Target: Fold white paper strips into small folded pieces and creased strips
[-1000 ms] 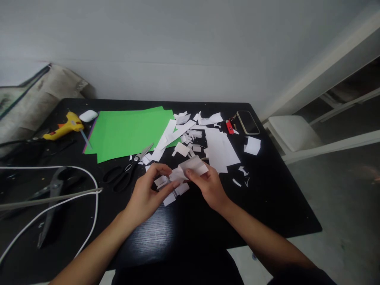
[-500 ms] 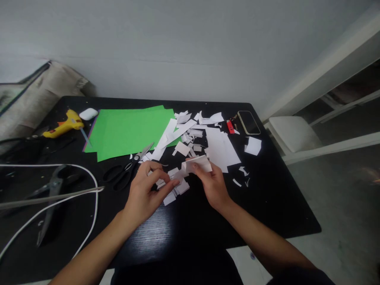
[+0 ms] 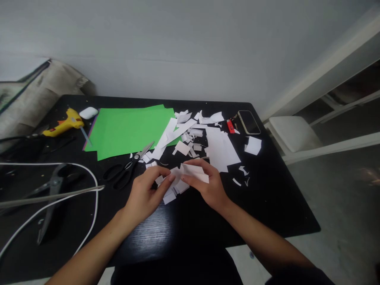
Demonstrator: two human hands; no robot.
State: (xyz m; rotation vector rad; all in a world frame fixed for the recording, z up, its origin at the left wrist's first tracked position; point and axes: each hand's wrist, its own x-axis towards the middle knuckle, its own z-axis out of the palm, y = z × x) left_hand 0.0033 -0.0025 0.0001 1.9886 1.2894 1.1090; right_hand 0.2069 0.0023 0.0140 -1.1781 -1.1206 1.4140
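Between the fingers of my right hand [image 3: 211,186] is a folded piece of white paper [image 3: 196,173], pinched with the thumb in front. My left hand [image 3: 149,189] is closed in a pinch at the left end of that paper, thumb against forefinger. Below and behind the fingertips, small white paper pieces [image 3: 170,197] lie in a loose pile on the black table, partly covered by my hands. Black-handled scissors [image 3: 127,171] rest just left of my left hand, blades pointing away to the right.
Green sheets [image 3: 127,130] lie behind the scissors, with paper scraps [image 3: 190,138] and white sheets [image 3: 221,148] to their right. A yellow glue gun [image 3: 67,123], pliers-like cutters [image 3: 52,198] and a white cable [image 3: 96,213] are at left. A red lighter [image 3: 230,126] and phone [image 3: 249,122] sit back right.
My right hand has lowered the folded paper slightly and turned it toward the left hand. My left fingers have risen from the pile and now pinch the paper's left end.
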